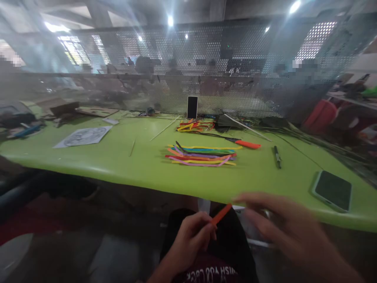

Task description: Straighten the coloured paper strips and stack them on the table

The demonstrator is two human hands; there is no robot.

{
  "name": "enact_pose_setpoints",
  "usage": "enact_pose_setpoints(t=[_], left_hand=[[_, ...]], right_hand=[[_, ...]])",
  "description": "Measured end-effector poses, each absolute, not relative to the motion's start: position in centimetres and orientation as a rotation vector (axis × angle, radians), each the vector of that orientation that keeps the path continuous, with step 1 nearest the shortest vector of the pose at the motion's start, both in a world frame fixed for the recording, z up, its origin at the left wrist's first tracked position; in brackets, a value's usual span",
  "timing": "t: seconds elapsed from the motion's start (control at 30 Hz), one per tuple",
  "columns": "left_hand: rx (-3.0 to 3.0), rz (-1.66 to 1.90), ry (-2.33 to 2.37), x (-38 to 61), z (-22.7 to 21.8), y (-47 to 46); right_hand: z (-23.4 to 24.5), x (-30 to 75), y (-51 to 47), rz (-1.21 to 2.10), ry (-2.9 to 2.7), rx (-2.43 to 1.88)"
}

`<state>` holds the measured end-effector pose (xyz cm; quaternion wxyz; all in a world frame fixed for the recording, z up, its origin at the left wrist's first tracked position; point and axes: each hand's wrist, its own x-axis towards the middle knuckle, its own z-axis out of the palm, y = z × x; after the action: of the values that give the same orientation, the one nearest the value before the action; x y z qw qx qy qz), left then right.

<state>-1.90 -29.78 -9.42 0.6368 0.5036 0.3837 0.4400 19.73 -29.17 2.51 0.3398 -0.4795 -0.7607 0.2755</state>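
Note:
Above my lap, my left hand (196,236) pinches an orange strip (221,214) between thumb and fingers. The strip slants up to the right, and its lower end is hidden in the hand. My right hand (282,228), smeared by motion, is just right of the strip's free end; its thumb and fingers look apart with nothing visible between them. On the green table (123,169) in front lies a row of coloured strips (203,156) in yellow, blue, green, purple, orange, red, pink and black.
A knife with an orange handle (247,144), a pen (277,157) and a phone (332,190) lie to the right. Behind the strips are a tangled strip pile (194,125) and an upright phone (192,107). A printed sheet (84,136) lies left. Perforated mesh (165,90) borders the back.

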Motion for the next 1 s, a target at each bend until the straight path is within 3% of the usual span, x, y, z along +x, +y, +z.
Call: enact_pose_setpoints(t=[0.2, 0.37, 0.77, 1.0], left_hand=[[1.045, 1.082, 0.824, -0.9, -5.2, -27.2], [1.059, 1.084, 0.838, -0.6, -5.1, -25.8], [1.118, 1.084, 0.856, -3.4, -4.2, -24.1], [1.196, 1.210, 0.767, -3.3, -3.1, -21.5]], right_hand=[[-0.5, 15.8, -24.8, 1.417, -1.881, -1.114], [-0.2, 15.5, -22.3, 1.202, -1.773, -1.164], [6.8, 16.3, -16.0, 0.866, -1.680, -0.876], [5.6, 15.2, -14.4, 1.221, -2.009, -0.704]])
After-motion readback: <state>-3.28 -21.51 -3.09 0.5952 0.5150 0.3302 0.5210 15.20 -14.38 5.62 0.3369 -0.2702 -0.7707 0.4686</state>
